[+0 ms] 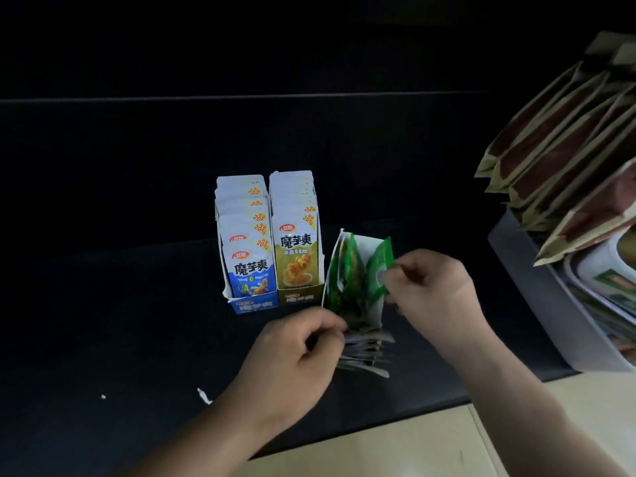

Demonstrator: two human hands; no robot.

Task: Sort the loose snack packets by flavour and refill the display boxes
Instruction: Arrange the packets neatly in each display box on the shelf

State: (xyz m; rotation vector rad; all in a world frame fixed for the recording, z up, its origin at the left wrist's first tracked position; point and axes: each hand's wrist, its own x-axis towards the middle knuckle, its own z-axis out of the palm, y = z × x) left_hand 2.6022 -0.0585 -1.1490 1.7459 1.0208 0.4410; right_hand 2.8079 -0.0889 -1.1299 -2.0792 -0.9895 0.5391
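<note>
Two full display boxes stand side by side on a dark shelf: a blue box point(254, 306) with blue-and-white packets and an olive box point(300, 297) with olive-and-white packets. To their right stands a third white box point(373, 266) with green packets leaning loosely in it. My right hand point(433, 287) pinches one green packet point(378, 270) at the top of that box. Just below the box, my left hand point(292, 359) grips a fanned stack of packets point(364, 352), seen edge-on.
A grey bin point(537, 294) at the right holds leaning brown-and-tan snack bags point(564, 139) and other green-labelled packs. Two white paper scraps point(203, 395) lie on the dark shelf surface. A pale floor point(395, 449) lies beyond the shelf's front edge.
</note>
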